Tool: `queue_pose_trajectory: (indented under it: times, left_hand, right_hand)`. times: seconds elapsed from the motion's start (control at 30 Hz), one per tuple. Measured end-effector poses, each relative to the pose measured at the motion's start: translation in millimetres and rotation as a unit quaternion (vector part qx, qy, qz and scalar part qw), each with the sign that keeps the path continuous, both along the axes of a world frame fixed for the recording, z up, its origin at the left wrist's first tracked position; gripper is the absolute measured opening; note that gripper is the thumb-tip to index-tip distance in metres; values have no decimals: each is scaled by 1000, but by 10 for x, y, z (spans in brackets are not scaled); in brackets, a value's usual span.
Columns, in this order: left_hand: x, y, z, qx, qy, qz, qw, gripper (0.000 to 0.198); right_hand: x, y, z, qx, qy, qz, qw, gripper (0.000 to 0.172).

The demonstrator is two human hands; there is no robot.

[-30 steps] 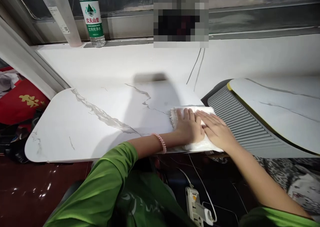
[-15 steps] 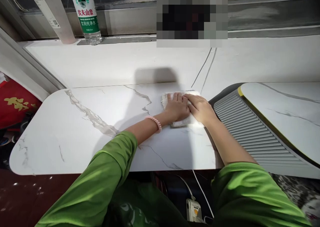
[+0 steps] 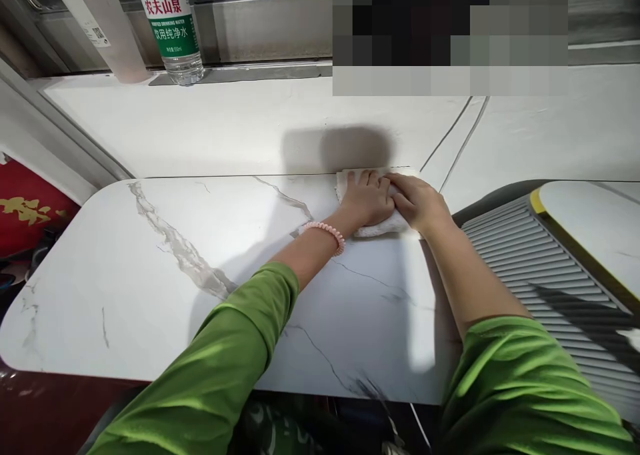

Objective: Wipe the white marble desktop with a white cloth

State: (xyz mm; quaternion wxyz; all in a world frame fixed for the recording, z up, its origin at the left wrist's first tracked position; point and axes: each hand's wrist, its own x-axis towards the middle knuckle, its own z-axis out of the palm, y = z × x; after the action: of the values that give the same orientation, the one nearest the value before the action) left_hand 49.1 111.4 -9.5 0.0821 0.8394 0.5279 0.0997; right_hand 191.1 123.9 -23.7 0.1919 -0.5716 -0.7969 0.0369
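A white cloth [image 3: 376,228] lies at the far right corner of a white marble-look table [image 3: 165,275], against the white wall. My left hand [image 3: 367,198] presses flat on the cloth, fingers stretched out and together, a pink coil band on its wrist. My right hand [image 3: 419,201] lies beside it on the cloth's right part, fingers also flat and overlapping the left hand's edge. Both arms wear green sleeves.
A water bottle with a green label [image 3: 169,28] and a clear tube-like container [image 3: 100,28] stand on the window ledge at the back left. A grey ribbed panel [image 3: 530,268] and a second marble top [image 3: 590,221] sit to the right. Red fabric [image 3: 25,208] lies at far left.
Both hands have slid the cloth away from me, from the table's near right edge to its far right corner by the wall. The view has shifted forward too.
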Motion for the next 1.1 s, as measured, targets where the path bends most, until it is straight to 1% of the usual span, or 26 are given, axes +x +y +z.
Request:
queue_pose_trajectory:
  times: [0.07, 0.13, 0.2, 0.3, 0.43, 0.6, 0.7, 0.77, 0.83, 0.9, 1.0, 1.1]
  left_hand:
    - [-5, -57, -3, 4, 12, 3, 1000, 54]
    - [-17, -161, 6, 4, 26, 5, 1000, 55]
    - [-29, -307, 25, -1, 44, 1, 999, 56]
    - [-32, -587, 57, -14, 70, -12, 997, 58]
    - [-2, -1048, 88, -11, 77, -34, 996, 58]
    - [54, -1693, 93, 37, 73, -75, 994, 59]
    - [73, -2035, 63, 60, 64, -90, 992, 58]
    - [70, -2202, 35, 74, 57, -89, 992, 58]
    - [59, -2300, 12, 77, 51, -86, 992, 57]
    - [47, -2334, -1, 68, 47, -82, 993, 57]
    - [32, -2301, -6, 55, 47, -72, 995, 59]
    - [-10, -2206, -8, 51, 46, -71, 995, 59]
  right_hand:
    - [13, -44, -16, 4, 3, 7, 1000, 54]
    - [40, -126, -43, 10, 4, 22, 1000, 54]
    - [79, -249, -74, 12, 6, 37, 999, 54]
    - [161, -515, -120, 13, 25, 52, 998, 53]
    - [295, -1007, -160, 30, 66, 65, 995, 49]
    - [439, -1760, -164, 54, 60, 57, 995, 48]
    - [443, -2175, -148, 62, 46, 49, 996, 48]
    - [395, -2371, -125, 63, 34, 41, 997, 49]
    - [320, -2476, -91, 50, 26, 28, 998, 51]
    - [243, -2493, -50, 20, 30, 4, 999, 51]
    - [159, -2417, -5, -16, 52, -38, 998, 51]
    - [104, -2297, -8, -7, 66, -44, 997, 49]
